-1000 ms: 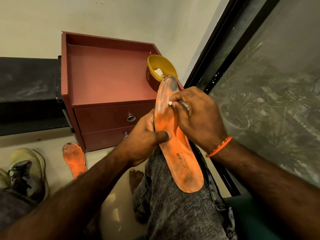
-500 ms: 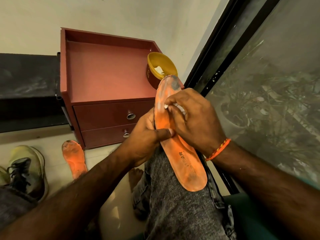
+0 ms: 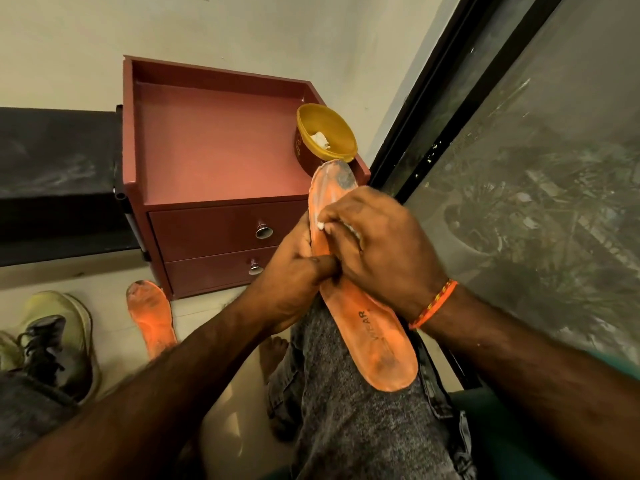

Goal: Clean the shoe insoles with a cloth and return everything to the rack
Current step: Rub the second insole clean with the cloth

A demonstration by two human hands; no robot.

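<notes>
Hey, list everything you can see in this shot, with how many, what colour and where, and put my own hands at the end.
Orange foam insole on the lap: one, orange with dark grime, lying along the right thigh.
Orange foam insole on the floor: one, orange, dirty, left of the cabinet's base.
Small white cloth: one, white, pinched against the lap insole.
Yellow plastic bowl: one, yellow, on the cabinet top, holding a white piece.
Maroon two-drawer cabinet: one, maroon, against the wall.
Pale green lace-up shoe: one fully seen, floor at left.
Orange thread wristband: one, right wrist.
Left hand: grips the lap insole's edge.
Right hand: pinches the cloth.
</notes>
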